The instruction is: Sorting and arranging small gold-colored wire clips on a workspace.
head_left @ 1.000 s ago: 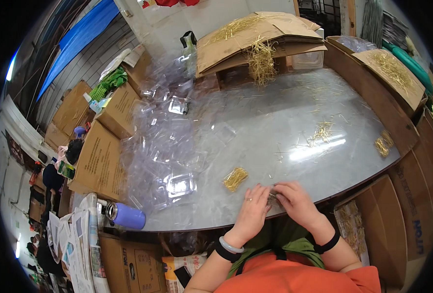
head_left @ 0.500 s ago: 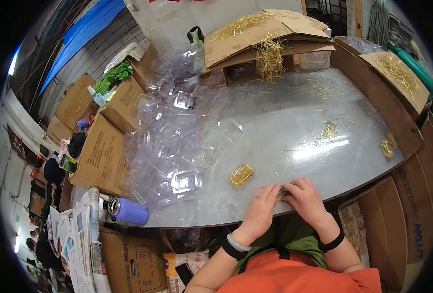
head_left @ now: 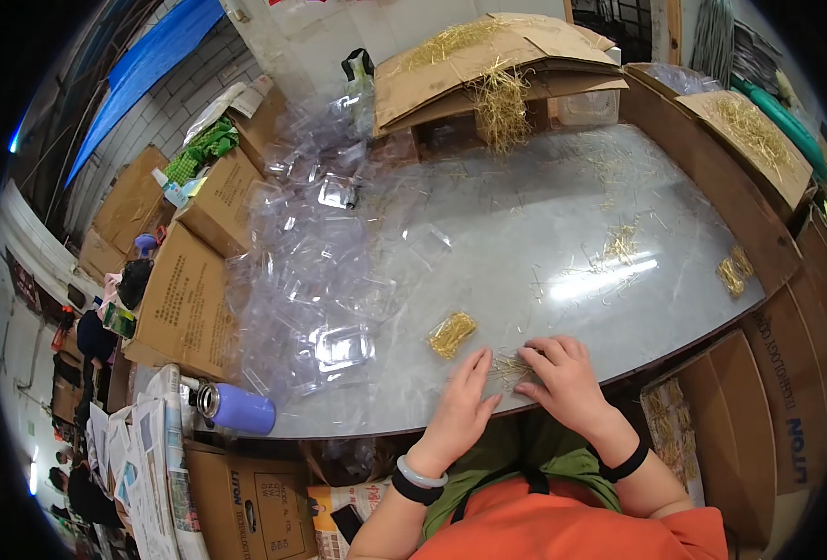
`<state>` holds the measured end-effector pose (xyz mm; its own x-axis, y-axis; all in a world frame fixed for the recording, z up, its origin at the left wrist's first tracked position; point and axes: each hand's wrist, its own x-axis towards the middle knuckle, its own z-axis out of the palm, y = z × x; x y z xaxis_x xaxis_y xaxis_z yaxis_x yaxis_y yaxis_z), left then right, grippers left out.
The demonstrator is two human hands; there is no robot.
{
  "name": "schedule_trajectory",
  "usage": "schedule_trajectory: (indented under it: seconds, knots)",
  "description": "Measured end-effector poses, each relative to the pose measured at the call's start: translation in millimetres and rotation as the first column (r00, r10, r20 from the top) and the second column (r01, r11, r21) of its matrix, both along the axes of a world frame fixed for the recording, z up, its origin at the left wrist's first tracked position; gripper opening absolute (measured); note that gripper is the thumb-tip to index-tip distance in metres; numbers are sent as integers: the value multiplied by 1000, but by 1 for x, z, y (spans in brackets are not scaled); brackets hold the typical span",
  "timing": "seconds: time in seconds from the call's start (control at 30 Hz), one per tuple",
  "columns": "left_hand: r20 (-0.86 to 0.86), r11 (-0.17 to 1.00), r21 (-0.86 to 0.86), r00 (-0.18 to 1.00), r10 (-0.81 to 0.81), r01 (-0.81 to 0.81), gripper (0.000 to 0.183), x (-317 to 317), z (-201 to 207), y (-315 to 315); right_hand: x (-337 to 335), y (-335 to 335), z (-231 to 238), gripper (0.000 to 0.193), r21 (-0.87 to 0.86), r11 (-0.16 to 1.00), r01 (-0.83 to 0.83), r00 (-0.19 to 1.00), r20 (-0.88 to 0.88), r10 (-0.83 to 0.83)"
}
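A small loose heap of thin gold-coloured metal pieces, like wire hooks (head_left: pixel 508 367), lies on the grey table near its front edge, between my two hands. My left hand (head_left: pixel 463 403) rests at the heap's left side, fingers stretched out and thumb apart. On the other side my right hand (head_left: pixel 562 378) is bent over the heap's right end, thumb and fingers apart, touching it. Just beyond my left hand sits a clear plastic box (head_left: pixel 451 334) filled with gold pieces of the same sort.
Many clear plastic boxes (head_left: pixel 315 252) are piled over the table's left part. A purple bottle (head_left: pixel 238 409) stands at the front left. Gold pieces lie scattered on the table (head_left: pixel 488 252), with a small bunch (head_left: pixel 735 271) at the right edge. Cardboard (head_left: pixel 497 70) covers the back.
My hands have moved apart from their closed position together, the left one going leftward. The gold pieces between them now lie spread on the table. The view has shifted slightly.
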<state>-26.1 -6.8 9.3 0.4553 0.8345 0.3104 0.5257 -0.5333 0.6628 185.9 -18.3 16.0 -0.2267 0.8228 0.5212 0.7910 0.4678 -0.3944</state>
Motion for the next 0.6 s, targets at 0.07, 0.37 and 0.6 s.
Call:
schedule_trajectory:
  seconds: [0.07, 0.37, 0.6]
  knots:
    - [-121, 996, 69, 990, 71, -63, 61, 0, 6, 0, -2, 3, -3, 32, -15, 1000, -9, 1000, 25, 10]
    - [129, 916, -397, 985, 112, -52, 54, 24, 18, 7, 4, 14, -15, 31, -19, 998, -61, 998, -30, 60]
    - [-107, 994, 113, 994, 25, -12, 67, 25, -2, 9, 7, 10, -8, 53, -156, 967, -201, 945, -292, 150]
